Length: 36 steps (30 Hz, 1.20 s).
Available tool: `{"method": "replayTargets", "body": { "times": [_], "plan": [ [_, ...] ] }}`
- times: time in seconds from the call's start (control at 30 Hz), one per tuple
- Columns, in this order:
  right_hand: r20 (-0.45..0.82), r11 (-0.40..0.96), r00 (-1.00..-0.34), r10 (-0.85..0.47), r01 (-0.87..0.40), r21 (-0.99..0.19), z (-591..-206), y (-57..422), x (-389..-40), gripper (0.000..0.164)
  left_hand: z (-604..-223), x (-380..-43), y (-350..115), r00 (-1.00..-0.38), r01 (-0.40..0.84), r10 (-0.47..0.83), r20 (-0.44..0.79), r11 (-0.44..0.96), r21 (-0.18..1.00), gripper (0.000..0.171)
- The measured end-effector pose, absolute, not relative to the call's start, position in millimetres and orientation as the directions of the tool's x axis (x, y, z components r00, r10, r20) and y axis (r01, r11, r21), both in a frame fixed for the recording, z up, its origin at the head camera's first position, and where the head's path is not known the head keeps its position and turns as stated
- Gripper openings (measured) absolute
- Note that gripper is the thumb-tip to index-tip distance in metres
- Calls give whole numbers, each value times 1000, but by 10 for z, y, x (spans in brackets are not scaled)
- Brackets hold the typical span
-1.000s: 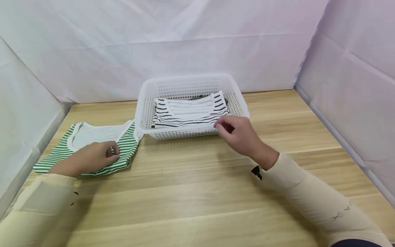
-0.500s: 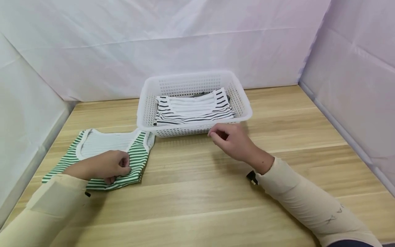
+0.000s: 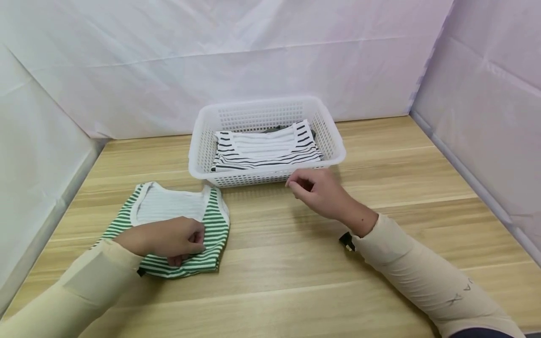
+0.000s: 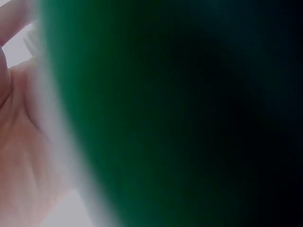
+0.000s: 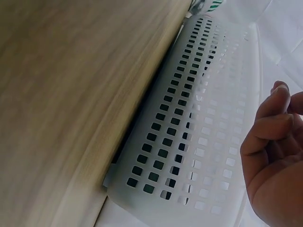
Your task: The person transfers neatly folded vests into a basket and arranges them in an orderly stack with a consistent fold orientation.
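A green-and-white striped tank top point(image 3: 217, 225) with a white neckband lies folded on the table at the left. Curled fingers of my left hand point(image 3: 169, 239) grip its front part. In the left wrist view, blurred green cloth point(image 4: 104, 94) fills most of the picture, with the palm point(image 4: 23, 151) at the left edge. My right hand point(image 3: 319, 192) hovers just before the white basket point(image 3: 253, 180), fingers loosely curled, holding nothing. The right wrist view shows these bent fingers point(image 5: 272, 127) beside the basket's perforated wall point(image 5: 189, 109).
A black-and-white striped top point(image 3: 270, 157) lies folded in the basket, over darker cloth at its back. White sheeting point(image 3: 253, 70) walls off the back and both sides of the wooden table point(image 3: 296, 291). The basket stands near the back.
My left hand has dragged the green-striped tank top to the right and nearer, away from the left wall. My right hand has drawn back from the basket's front rim, then stayed nearly still.
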State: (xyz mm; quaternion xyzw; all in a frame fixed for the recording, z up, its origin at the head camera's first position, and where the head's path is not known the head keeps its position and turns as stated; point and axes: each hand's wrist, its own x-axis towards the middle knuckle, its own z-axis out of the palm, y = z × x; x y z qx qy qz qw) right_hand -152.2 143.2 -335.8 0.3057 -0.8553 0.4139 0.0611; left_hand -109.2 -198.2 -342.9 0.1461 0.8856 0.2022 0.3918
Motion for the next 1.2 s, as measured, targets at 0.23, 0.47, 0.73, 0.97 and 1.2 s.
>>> {"method": "replayTargets", "body": {
  "times": [0.23, 0.47, 0.73, 0.97, 1.2],
  "plan": [
    [287, 497, -814, -506, -546, -674, -3362, 1439, -1517, 12, -3405, -998, -1693, -588, 177, 521, -618, 829, 531, 18],
    [258, 508, -812, -524, -541, -670, -3352, 1437, -1498, 11, -3434, -928, -1435, -578, 312, 604, -548, 785, 536, 16],
    [188, 539, -794, -578, -544, -643, -3350, 1436, -1484, 12, -3420, -815, -1285, -581, 438, 677, -451, 728, 528, 7],
    [157, 545, -785, -599, -543, -639, -3350, 1425, -1488, 14, -3400, -731, -1159, -529, 472, 746, -404, 654, 591, 9],
    [132, 562, -782, -609, -543, -624, -3375, 1438, -1505, 16, -3358, -619, -1013, -486, 633, 816, -313, 576, 517, 29]
  ]
}}
